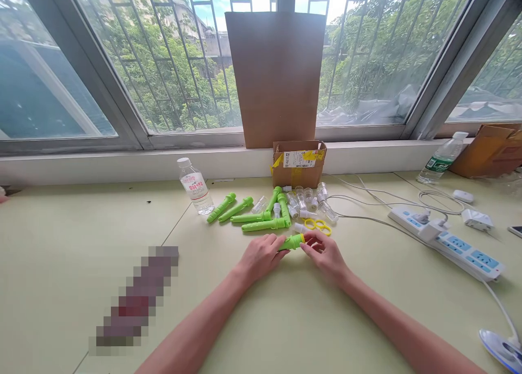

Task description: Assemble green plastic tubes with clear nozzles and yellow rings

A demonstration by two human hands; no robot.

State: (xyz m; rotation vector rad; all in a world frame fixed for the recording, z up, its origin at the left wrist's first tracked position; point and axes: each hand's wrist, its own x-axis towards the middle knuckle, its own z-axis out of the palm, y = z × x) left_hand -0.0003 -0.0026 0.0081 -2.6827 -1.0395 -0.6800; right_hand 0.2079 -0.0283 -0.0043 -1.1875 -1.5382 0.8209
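Note:
My left hand (264,256) is wrapped round a green ribbed plastic tube (292,242) just above the table. At the tube's right end sits a yellow ring (302,237), pinched by the fingers of my right hand (327,256). Part of the tube is hidden under my left fingers. Beyond my hands lie several more green tubes (264,225), some crossing each other. To their right are clear plastic bottles (327,211) with white parts among them. A few loose yellow rings (317,225) lie close behind my right hand.
A water bottle (196,186) stands left of the tubes. Behind the pile is a small cardboard box (299,170), with a tall cardboard sheet (279,80) against the window. Cables run to a power strip (448,243) at right, near another bottle (442,159). A blurred dark patch (138,298) lies left.

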